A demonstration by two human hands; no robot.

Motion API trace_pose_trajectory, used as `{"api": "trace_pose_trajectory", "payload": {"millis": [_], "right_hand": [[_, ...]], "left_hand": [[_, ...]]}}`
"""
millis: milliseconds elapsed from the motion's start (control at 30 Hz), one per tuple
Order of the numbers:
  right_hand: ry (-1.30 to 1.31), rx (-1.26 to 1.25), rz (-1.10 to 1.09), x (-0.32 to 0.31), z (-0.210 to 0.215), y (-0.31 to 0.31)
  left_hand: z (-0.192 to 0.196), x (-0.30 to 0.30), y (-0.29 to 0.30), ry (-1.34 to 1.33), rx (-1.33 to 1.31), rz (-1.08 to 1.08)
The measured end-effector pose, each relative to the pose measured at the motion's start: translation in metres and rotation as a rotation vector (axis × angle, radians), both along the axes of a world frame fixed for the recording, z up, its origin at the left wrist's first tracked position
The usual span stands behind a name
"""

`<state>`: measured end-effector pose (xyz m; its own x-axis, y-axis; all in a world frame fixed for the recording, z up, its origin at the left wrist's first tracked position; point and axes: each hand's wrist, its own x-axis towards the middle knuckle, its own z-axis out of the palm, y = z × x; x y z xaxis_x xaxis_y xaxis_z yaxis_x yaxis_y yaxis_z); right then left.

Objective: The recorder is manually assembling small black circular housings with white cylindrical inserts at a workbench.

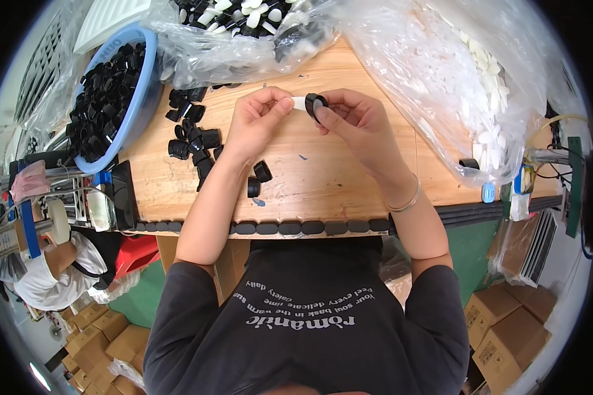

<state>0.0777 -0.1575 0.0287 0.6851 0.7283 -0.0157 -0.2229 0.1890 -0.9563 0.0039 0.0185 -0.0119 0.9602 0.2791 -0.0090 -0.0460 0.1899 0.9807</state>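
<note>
Above the middle of the wooden table [290,174] my two hands come close together. My left hand [260,117] pinches the end of a small white plastic piece [299,103]. Between the thumb and fingers of my right hand [352,118] is a black plastic ring-shaped cap [313,103]. The white piece meets the cap's left side; how far it goes in cannot be made out. Several loose black caps [211,138] lie to the left of my left forearm, and two more [262,172] rest between my forearms.
A blue basin [150,72] full of black caps stands at left. Far back, a plastic bag [244,62] holds black-and-white pieces. Clear sheeting at right carries many white pieces [491,99]. Dark padding [290,228] lines the near table edge. Cardboard boxes [507,322] sit below.
</note>
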Motion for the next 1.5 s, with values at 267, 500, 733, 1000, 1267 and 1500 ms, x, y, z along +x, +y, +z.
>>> {"api": "trace_pose_trajectory", "payload": {"millis": [267,500,733,1000,1267,1500], "right_hand": [[0.003,-0.009,-0.016,0.001,0.0,0.0],[0.014,-0.003,-0.031,0.001,-0.003,0.002],[-0.014,-0.019,-0.075,0.0,-0.008,0.002],[-0.05,-0.014,-0.118,-0.005,-0.01,0.007],[-0.015,-0.029,-0.19,-0.002,-0.014,0.013],[-0.139,-0.164,-0.194,-0.009,-0.017,0.017]], "left_hand": [[-0.006,0.0,0.002,0.04,-0.035,-0.054],[0.005,0.0,-0.002,-0.001,0.021,0.051],[0.002,0.001,-0.004,0.011,0.0,0.006],[-0.004,0.002,-0.002,0.02,-0.014,0.025],[0.015,0.001,-0.013,-0.396,0.872,0.154],[0.013,0.003,-0.014,-0.641,1.165,0.263]]}}
